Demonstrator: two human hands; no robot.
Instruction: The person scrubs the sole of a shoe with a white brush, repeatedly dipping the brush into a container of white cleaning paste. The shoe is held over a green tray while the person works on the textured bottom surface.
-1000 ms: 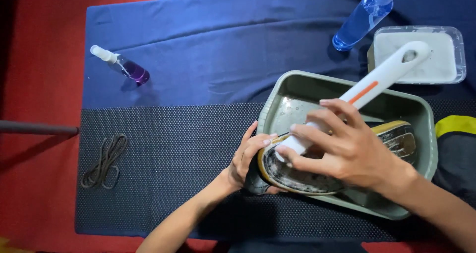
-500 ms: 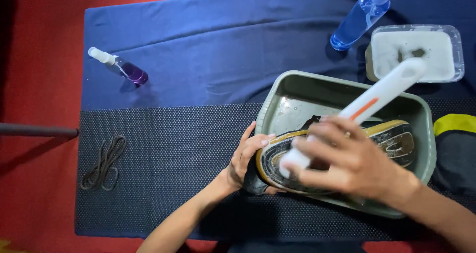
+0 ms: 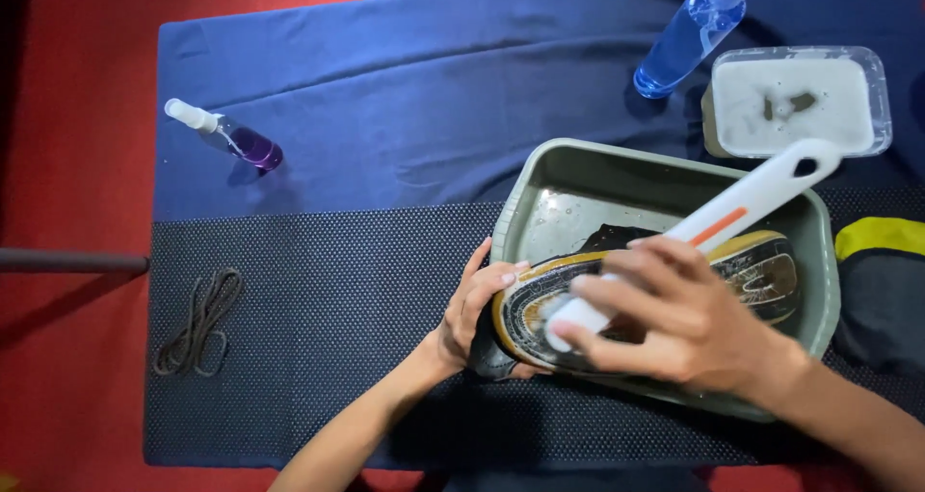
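Observation:
A dark shoe (image 3: 761, 265) lies sole-up across a grey-green plastic tub (image 3: 568, 179), its sole rimmed in tan. My left hand (image 3: 472, 309) grips the shoe's near end at the tub's left rim. My right hand (image 3: 674, 319) is closed around a white long-handled brush (image 3: 742, 203) with an orange stripe, and the brush head presses on the sole under my fingers. The handle points up and right over the tub's far corner.
A clear container of white cloudy liquid (image 3: 795, 102) and a blue spray bottle (image 3: 689, 34) stand behind the tub. A small purple spray bottle (image 3: 231, 137) lies at left on the blue cloth. Dark laces (image 3: 198, 320) rest on the black mat. A second dark and yellow shoe (image 3: 882, 285) sits at right.
My right hand has slid the brush down and left along the sole, toward the end held by my left hand. The left hand and shoe have stayed put.

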